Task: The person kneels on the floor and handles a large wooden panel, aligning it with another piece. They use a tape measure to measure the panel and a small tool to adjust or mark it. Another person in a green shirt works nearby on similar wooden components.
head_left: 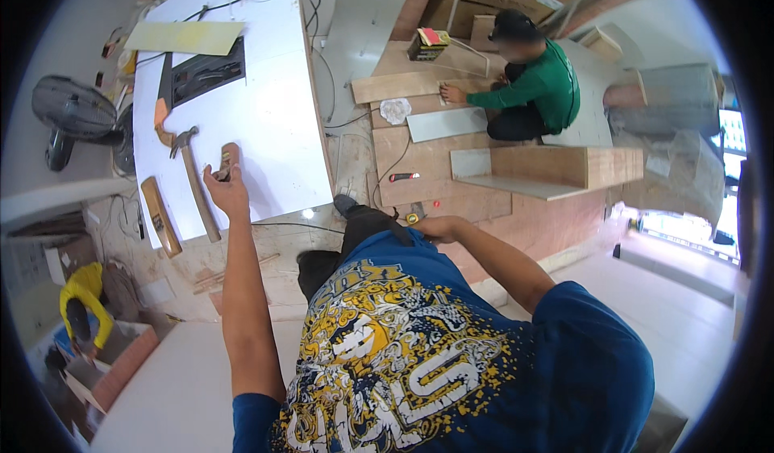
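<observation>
Hammer (193, 183) lies near the white board's (266, 114) lower edge, handle running toward it, just left of the left hand (226, 188), which clasps a small brown block (228, 161); right hand's (431, 229) grip is unclear.

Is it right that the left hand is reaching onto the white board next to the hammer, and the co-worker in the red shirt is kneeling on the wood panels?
Not quite. The shirt is green, not red: the head view shows the co-worker in a green long-sleeved top, kneeling on the wood panels. The rest holds: the left hand reaches onto the white board beside the hammer.
</observation>
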Demonstrator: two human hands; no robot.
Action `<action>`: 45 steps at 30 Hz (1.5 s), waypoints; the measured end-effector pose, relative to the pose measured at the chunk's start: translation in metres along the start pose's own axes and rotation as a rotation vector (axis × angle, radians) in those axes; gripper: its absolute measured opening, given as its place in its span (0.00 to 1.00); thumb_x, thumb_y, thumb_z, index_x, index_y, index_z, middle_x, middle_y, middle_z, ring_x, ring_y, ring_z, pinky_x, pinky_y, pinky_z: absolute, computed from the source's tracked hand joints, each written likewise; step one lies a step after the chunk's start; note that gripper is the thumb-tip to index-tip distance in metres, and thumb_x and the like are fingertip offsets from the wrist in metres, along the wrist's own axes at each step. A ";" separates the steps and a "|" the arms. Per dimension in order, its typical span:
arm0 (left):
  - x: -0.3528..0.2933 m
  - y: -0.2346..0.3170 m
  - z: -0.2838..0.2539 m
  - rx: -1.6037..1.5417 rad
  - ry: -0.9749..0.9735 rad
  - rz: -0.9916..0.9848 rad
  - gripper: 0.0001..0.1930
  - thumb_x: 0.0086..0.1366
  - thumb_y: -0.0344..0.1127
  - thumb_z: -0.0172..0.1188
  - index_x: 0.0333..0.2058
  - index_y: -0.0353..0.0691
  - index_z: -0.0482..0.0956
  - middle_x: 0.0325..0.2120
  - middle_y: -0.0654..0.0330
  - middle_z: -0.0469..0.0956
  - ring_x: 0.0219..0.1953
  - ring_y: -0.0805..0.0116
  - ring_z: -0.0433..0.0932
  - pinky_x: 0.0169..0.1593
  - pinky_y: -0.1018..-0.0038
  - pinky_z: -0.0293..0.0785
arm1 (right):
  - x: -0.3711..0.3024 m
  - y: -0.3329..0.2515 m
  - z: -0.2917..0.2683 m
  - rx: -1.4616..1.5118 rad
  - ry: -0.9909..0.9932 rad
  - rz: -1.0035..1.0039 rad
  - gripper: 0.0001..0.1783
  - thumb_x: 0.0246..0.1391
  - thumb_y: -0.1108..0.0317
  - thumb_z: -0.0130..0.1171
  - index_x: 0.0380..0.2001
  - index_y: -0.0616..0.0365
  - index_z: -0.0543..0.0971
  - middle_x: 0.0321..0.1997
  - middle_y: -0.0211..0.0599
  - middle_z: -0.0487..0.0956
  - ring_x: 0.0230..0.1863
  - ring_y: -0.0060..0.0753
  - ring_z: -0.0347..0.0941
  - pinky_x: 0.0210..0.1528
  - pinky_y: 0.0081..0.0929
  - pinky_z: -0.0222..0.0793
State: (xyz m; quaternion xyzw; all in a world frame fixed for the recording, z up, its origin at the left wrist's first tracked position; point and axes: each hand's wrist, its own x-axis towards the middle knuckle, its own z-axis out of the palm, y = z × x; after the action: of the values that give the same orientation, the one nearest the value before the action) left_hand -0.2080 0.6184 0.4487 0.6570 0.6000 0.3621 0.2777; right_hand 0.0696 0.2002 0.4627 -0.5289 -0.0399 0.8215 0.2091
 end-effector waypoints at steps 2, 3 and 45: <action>0.019 -0.002 0.010 0.081 -0.016 0.091 0.39 0.59 0.37 0.73 0.65 0.29 0.66 0.51 0.43 0.76 0.51 0.49 0.77 0.58 0.60 0.73 | -0.035 -0.013 0.010 -0.143 0.068 -0.050 0.26 0.70 0.49 0.53 0.60 0.56 0.77 0.55 0.41 0.83 0.51 0.36 0.80 0.58 0.40 0.74; 0.029 -0.004 0.015 0.116 -0.016 0.133 0.39 0.59 0.37 0.73 0.65 0.29 0.65 0.52 0.42 0.76 0.52 0.47 0.77 0.59 0.59 0.73 | -0.035 0.000 0.013 0.033 0.127 -0.147 0.28 0.69 0.48 0.54 0.62 0.56 0.75 0.55 0.40 0.83 0.50 0.35 0.81 0.58 0.39 0.75; -0.184 -0.206 -0.346 -0.103 -0.826 -1.085 0.17 0.71 0.46 0.59 0.50 0.41 0.81 0.38 0.56 0.85 0.36 0.61 0.83 0.40 0.64 0.79 | 0.185 0.061 0.067 -0.767 -0.537 -0.103 0.34 0.57 0.66 0.68 0.65 0.66 0.72 0.69 0.44 0.74 0.65 0.40 0.70 0.67 0.43 0.67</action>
State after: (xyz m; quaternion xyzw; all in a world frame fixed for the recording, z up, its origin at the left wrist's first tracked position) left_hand -0.6127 0.4381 0.4597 0.3336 0.6713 -0.0807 0.6570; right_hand -0.0735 0.2270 0.3167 -0.3340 -0.4194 0.8438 0.0212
